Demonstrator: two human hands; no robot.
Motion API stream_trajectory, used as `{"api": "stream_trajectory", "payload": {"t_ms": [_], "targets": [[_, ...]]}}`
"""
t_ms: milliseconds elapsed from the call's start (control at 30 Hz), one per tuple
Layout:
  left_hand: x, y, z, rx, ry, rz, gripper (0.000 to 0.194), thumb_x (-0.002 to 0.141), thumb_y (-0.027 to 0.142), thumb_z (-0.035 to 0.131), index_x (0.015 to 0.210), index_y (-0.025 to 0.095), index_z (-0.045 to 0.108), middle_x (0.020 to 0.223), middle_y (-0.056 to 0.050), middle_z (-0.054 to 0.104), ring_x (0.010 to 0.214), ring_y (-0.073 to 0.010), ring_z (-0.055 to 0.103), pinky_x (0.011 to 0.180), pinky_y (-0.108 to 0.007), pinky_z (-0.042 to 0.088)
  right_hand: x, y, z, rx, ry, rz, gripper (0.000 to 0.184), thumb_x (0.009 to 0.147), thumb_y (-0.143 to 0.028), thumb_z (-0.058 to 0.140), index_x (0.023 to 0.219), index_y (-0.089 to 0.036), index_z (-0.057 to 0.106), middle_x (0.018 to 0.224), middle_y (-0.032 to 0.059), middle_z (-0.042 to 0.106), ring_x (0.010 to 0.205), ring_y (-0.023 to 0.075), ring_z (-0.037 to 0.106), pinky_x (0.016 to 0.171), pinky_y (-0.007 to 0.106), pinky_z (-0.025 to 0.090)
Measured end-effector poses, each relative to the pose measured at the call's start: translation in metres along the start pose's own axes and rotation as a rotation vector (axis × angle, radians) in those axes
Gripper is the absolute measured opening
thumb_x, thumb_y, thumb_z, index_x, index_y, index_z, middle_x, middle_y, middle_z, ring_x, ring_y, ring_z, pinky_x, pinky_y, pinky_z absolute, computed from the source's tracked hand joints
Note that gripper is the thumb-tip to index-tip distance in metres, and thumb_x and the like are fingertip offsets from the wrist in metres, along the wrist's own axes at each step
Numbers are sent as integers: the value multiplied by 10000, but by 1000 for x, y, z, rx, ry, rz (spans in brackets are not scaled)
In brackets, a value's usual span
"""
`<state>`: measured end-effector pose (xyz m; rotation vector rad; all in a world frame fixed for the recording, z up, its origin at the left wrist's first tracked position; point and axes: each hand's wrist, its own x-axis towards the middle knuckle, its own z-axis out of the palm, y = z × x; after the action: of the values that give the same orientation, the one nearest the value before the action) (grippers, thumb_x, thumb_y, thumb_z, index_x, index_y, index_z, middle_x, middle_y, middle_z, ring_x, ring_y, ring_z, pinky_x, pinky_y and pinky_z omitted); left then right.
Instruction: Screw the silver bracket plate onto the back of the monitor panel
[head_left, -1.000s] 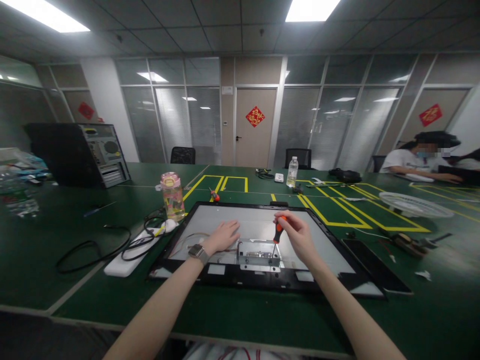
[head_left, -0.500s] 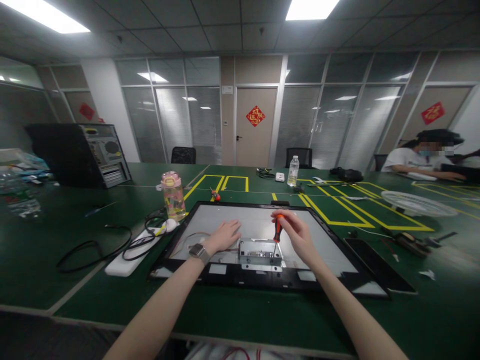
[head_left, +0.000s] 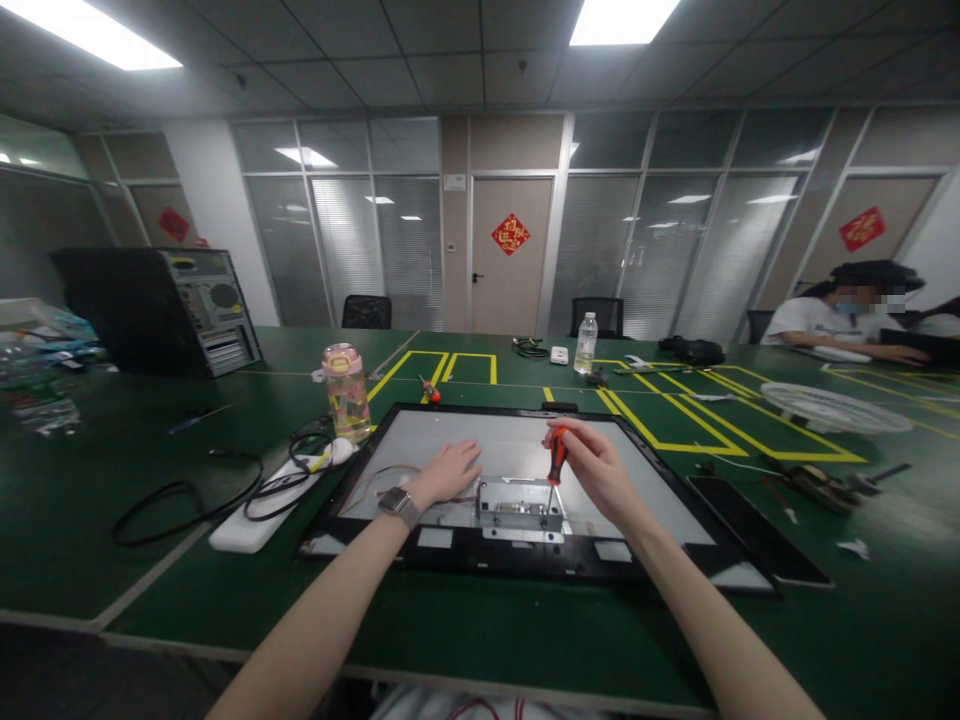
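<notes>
A flat display panel (head_left: 405,440) with a black frame and pale grey back lies on the green table. Near its front edge sits a metal bracket (head_left: 517,500). My right hand (head_left: 596,465) is closed round the handle of an orange and black screwdriver (head_left: 557,458). Its shaft points down, the tip at the bracket's right end; whether it sits in a screw is too small to tell. My left hand (head_left: 446,472) lies flat and open on the panel, left of the bracket, beside thin wires (head_left: 386,472). A watch is on the left wrist.
Left of the panel are a white power strip (head_left: 262,510), a black cable (head_left: 161,490) and a pink-lidded bottle (head_left: 345,390). A black computer case (head_left: 150,310) stands farther left. At right lie a dark flat slab (head_left: 757,530) and a tool (head_left: 821,488). A person (head_left: 825,315) sits far right.
The screwdriver stays at the bracket's right end, while my right hand's fingers shift slightly on the handle. My left hand keeps its place on the panel.
</notes>
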<state>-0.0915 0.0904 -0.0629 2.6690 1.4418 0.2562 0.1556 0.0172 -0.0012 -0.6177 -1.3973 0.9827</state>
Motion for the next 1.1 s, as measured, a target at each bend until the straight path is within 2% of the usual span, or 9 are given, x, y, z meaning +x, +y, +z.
{"api": "stream_trajectory", "payload": {"t_ms": [100,267,433,533,667,867,1000,1100], "targets": [[0,-1,0,-1,0,1,492,952,397,272,1382,175,362,1481,-100,302,1366,-226,256,1109,-442,170,1,-1,0,60,-17,15,258,802,-452,624,915,-228,680,820,43,658,796,207,607,735,346,496],[1,-1,1,4,-2,-3,483,950,383,282,1376,173,369,1482,-102,299,1368,-224,249,1109,-444,171,2,1,-2,54,16,2,210,711,-435,728,788,-241,712,837,17,654,791,184,611,781,329,483],[1,0,1,2,-5,-4,478,949,374,291,1376,174,370,1483,-100,296,1370,-221,245,1111,-444,169,1,0,-1,125,-21,69,278,787,-435,656,978,-236,683,813,28,678,780,184,629,787,344,481],[0,1,0,-4,-6,-8,482,949,378,288,1377,172,368,1484,-101,294,1369,-223,249,1113,-448,162,2,3,-1,131,-15,62,264,805,-449,624,944,-231,677,853,40,680,794,196,634,818,374,480],[0,1,0,-12,-7,-5,489,948,378,288,1382,166,359,1484,-100,294,1370,-222,247,1115,-442,155,2,9,-3,74,29,35,227,752,-419,692,900,-247,692,896,22,663,810,184,616,844,362,477],[0,0,0,-14,-5,-6,481,948,385,289,1378,185,368,1483,-95,297,1367,-216,255,1111,-428,164,2,7,-2,87,17,54,294,798,-423,640,1026,-237,653,858,34,667,832,197,615,822,371,478],[0,1,-1,-13,-6,-7,479,947,384,292,1378,190,367,1484,-95,295,1367,-214,252,1107,-432,164,3,7,-2,106,30,33,251,797,-435,636,949,-237,667,856,31,669,810,192,623,809,362,482],[0,1,0,-12,-9,-6,487,946,385,292,1377,173,369,1483,-104,297,1369,-222,246,1106,-441,165,3,9,-3,61,72,21,216,753,-418,689,879,-244,683,780,3,652,760,176,616,789,339,480]]}}
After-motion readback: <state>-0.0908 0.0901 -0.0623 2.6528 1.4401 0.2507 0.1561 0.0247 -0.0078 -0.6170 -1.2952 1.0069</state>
